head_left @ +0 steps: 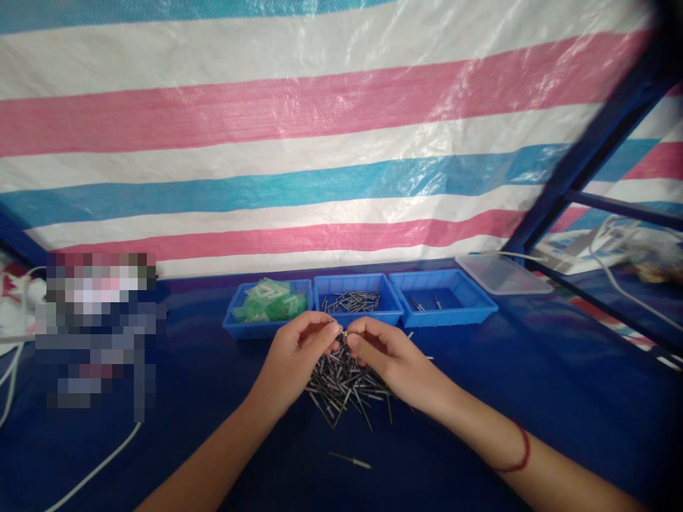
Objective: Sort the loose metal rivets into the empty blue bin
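My left hand and my right hand meet fingertip to fingertip just above a loose pile of thin metal pins on the blue table. Both hands are closed in a pinch around a small metal pin held between them. One stray pin lies alone on the table nearer to me. A red string circles my right wrist.
Three blue trays stand in a row behind the hands: the left one holds green plastic parts, the middle one more pins, the right one a few pins. A clear lid lies further right. White cables run at the left.
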`<state>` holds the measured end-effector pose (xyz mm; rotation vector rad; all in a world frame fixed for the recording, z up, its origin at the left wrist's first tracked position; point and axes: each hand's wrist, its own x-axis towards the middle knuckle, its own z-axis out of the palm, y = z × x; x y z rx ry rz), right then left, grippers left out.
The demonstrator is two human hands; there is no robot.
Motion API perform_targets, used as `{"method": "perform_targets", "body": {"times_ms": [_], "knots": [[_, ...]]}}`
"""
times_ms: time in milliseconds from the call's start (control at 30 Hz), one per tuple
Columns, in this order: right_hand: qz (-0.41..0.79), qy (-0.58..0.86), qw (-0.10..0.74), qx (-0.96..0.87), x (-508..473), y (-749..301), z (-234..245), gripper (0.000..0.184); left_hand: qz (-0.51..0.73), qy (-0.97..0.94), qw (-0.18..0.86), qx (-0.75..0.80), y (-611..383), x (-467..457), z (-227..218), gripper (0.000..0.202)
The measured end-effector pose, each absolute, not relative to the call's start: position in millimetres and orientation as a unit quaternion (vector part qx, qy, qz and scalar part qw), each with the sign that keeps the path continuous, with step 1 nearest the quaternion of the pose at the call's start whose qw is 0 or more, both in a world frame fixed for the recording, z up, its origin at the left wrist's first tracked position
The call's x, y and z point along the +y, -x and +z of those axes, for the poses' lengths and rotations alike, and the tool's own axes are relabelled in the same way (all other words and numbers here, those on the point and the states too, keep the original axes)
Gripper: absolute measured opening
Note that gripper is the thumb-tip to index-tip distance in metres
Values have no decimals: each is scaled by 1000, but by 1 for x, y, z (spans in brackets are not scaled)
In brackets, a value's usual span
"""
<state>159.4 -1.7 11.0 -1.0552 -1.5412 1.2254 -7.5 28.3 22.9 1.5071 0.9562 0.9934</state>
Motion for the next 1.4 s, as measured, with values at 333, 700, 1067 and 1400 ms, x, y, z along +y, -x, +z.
{"method": "perform_targets", "body": {"times_ms": [333,700,1067,1400], "knots": [[477,421,432,-639,-2,-157,15,22,402,-642,522,392,8,27,25,17],[443,444,484,-611,-2,-159,15,16,396,-693,455,396,12,27,25,13],[265,489,506,-659,-5,-162,25,12,303,-755,398,424,10,26,28,16],[-41,710,406,-574,32,-261,40,19,48,-902,300,307,26,8,64,17]]}}
